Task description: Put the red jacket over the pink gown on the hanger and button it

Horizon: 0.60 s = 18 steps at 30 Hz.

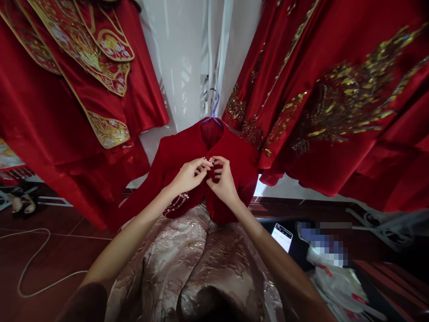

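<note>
Red embroidered gowns [335, 167] flank a pale wall [177, 53] above a dark red floor [72, 255]. Between them, a red jacket [177, 147] hangs from a purple hanger [213, 112], its beaded ornament [211, 160] at the fingertips of the left grip [189, 174] and right grip [225, 179], both half curled; whether either pinches it I cannot tell.

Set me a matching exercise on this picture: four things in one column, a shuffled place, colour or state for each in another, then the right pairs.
Things:
1. Red jacket
2. Hanger
3. Phone
4. Cable

Descriptions:
A. Lit screen
B. Looped on the floor
C. Beneath the left hand and right hand
D. Purple

Pairs: 1-C, 2-D, 3-A, 4-B
</note>
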Tool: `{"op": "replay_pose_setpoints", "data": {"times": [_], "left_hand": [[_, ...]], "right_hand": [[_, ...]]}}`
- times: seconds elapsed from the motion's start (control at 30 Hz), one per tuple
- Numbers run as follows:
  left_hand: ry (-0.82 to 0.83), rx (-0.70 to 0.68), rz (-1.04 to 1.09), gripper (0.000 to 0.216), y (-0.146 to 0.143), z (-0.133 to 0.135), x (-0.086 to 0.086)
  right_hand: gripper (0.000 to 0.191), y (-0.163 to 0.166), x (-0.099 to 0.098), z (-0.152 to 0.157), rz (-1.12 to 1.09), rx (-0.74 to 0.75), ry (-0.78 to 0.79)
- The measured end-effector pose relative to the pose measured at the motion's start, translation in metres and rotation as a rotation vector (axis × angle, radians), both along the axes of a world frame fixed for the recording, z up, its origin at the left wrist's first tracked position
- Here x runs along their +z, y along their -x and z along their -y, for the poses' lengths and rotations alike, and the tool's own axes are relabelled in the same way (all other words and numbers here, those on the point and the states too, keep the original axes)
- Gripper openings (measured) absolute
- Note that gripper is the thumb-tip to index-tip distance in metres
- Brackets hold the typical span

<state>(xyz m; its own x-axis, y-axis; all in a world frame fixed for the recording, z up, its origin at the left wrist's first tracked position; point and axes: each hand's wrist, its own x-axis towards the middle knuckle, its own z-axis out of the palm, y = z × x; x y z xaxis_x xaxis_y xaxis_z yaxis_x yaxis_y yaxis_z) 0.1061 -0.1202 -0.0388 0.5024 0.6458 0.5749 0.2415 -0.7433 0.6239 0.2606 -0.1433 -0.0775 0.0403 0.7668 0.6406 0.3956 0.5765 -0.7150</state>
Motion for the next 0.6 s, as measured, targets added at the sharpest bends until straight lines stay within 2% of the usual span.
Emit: {"op": "replay_pose_setpoints", "data": {"times": [0.13,0.2,0.3,0.37,0.43,0.53,0.6], "left_hand": [[0.033,0.072,0.031,0.018,0.013,-0.001,-0.011],[0.040,0.145,0.049,0.017,0.022,-0.003,-0.017],[0.064,0.208,0.076,0.016,0.030,-0.007,-0.024],[0.081,0.160,0.063,0.019,0.030,-0.006,-0.027],[0.078,0.054,0.017,0.024,0.026,-0.002,-0.027],[0.048,-0.101,-0.049,0.028,0.015,0.006,-0.027],[0.077,-0.120,-0.045,0.027,0.010,0.011,-0.028]], "right_hand": [[0.052,-0.019,-0.016,0.000,-0.032,-0.092,0.169],[0.040,-0.032,-0.013,-0.002,-0.123,-0.106,0.258],[0.031,-0.045,0.001,-0.002,-0.340,-0.012,0.399],[0.032,-0.046,0.010,0.001,-0.460,0.078,0.473],[0.034,-0.043,0.017,0.005,-0.513,0.148,0.519],[0.034,-0.036,0.022,0.014,-0.530,0.217,0.515],[0.038,-0.032,0.023,0.019,-0.487,0.261,0.482]]}}
